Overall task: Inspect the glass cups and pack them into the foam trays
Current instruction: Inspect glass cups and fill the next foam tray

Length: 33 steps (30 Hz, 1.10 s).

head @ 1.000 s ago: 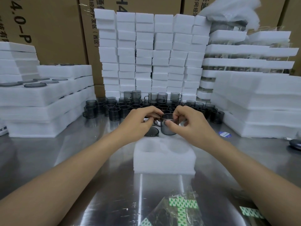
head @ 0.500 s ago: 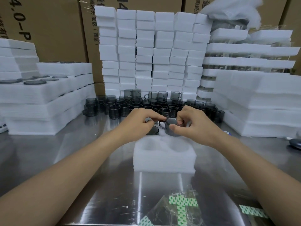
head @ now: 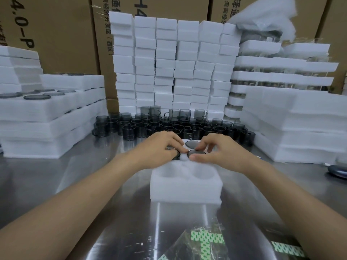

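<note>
Your right hand [head: 216, 152] pinches a smoky grey glass cup [head: 196, 153] sunk in a middle pocket of the white foam tray [head: 185, 186] on the steel desk [head: 112, 212]. Your left hand [head: 159, 149] grips another grey cup [head: 175, 154] in the neighbouring pocket.

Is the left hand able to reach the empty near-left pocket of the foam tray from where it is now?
Probably yes. The left hand is at the far-left pocket of the foam tray, on a cup there. The near-left pocket lies just in front of it, open on top, with nothing over it.
</note>
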### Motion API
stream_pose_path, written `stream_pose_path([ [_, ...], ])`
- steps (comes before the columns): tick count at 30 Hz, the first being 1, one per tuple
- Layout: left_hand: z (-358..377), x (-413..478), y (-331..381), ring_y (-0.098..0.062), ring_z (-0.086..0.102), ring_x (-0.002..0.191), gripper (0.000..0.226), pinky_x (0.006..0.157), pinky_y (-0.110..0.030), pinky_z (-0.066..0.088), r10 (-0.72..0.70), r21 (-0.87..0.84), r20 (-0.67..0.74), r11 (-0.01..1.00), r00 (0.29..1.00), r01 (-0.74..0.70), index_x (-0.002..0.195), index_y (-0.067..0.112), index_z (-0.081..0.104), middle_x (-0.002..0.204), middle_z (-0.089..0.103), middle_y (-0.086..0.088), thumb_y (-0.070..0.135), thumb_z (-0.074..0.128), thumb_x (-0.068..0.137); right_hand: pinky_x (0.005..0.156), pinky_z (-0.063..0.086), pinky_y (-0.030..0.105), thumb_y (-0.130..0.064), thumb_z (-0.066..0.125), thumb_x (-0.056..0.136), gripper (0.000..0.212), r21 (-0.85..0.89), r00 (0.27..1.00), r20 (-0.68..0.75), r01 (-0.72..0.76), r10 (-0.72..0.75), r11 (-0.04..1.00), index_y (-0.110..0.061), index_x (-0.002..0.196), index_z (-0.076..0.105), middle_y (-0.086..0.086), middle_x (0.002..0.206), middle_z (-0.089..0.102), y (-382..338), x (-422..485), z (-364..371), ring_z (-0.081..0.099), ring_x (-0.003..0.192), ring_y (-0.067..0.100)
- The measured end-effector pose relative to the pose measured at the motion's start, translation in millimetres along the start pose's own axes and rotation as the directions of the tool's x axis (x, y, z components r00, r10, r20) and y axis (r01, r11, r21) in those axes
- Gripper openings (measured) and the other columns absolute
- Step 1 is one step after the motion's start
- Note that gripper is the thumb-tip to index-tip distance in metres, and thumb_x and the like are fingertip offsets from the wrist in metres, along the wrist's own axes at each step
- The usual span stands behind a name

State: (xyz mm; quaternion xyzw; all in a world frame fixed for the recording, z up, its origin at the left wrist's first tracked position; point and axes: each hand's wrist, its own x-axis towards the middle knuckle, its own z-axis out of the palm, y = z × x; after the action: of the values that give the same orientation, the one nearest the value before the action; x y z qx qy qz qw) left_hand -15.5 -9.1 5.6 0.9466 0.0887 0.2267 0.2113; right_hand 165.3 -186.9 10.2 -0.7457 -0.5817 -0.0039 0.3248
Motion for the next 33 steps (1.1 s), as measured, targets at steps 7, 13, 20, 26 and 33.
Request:
stream_pose_path([
  [7,-10.9,-4.0,-1.5,-0.001,0.055,0.120,0.032,0.101,-0.028,0.045,0.069,0.133,-0.048,0.989,0.996,-0.062,0.115,0.037,0.081,0.124,0.064,0.024,0.019,0.059,0.101,0.078,0.052,0.030,-0.093,0.059,0.076,0.053,-0.054,0.992,-0.123,0.010,-0.017,0.998,-0.044,0.088,0.072,-0.015,0.093,0.067,11.9,0.8,5.8,0.062,0.090,0.001],
  [13,-18.8,-8.3,-44.3,-0.007,0.061,0.112,0.029,0.096,-0.041,0.054,-0.095,0.208,-0.199,0.968,0.975,0.137,0.125,0.039,0.073,0.118,0.067,0.019,0.028,0.054,0.106,0.071,0.053,0.041,-0.065,0.053,0.101,0.048,-0.053,0.989,-0.061,-0.141,0.138,0.989,-0.026,0.074,0.063,-0.003,0.072,0.068,38.6,-0.7,7.7,0.065,0.070,0.016],
  [20,7.0,-6.8,-59.1,-0.011,0.066,0.086,0.026,0.084,-0.043,0.059,-0.279,0.046,-0.113,0.957,0.953,0.286,0.125,0.033,0.070,0.094,0.070,0.013,0.024,0.061,0.102,0.059,0.038,0.028,-0.051,0.039,0.111,0.061,-0.020,0.982,-0.020,-0.188,0.188,0.982,-0.034,0.054,0.052,-0.014,0.051,0.058,32.6,-0.2,20.7,0.054,0.051,0.000],
  [26,4.4,2.3,-48.7,-0.018,0.072,0.096,0.026,0.094,-0.044,0.059,-0.442,-0.226,-0.262,0.892,0.858,0.391,0.117,0.034,0.073,0.104,0.077,0.004,0.017,0.057,0.105,0.072,0.047,0.034,-0.041,0.057,0.105,0.038,0.104,0.970,-0.117,-0.199,0.211,0.974,-0.027,0.070,0.057,-0.010,0.070,0.065,33.0,3.0,20.3,0.058,0.068,0.011],
  [33,-3.2,3.7,-18.6,-0.004,0.035,0.145,0.071,0.118,-0.030,0.029,-0.224,-0.276,0.121,0.928,0.967,0.250,0.165,0.044,0.033,0.163,0.033,0.019,0.057,0.063,0.102,0.115,0.035,0.029,-0.073,0.061,0.089,0.069,0.312,0.988,-0.063,-0.117,0.144,0.943,-0.042,0.150,0.053,-0.023,0.150,0.050,16.3,-0.8,23.4,0.044,0.140,-0.001],
])
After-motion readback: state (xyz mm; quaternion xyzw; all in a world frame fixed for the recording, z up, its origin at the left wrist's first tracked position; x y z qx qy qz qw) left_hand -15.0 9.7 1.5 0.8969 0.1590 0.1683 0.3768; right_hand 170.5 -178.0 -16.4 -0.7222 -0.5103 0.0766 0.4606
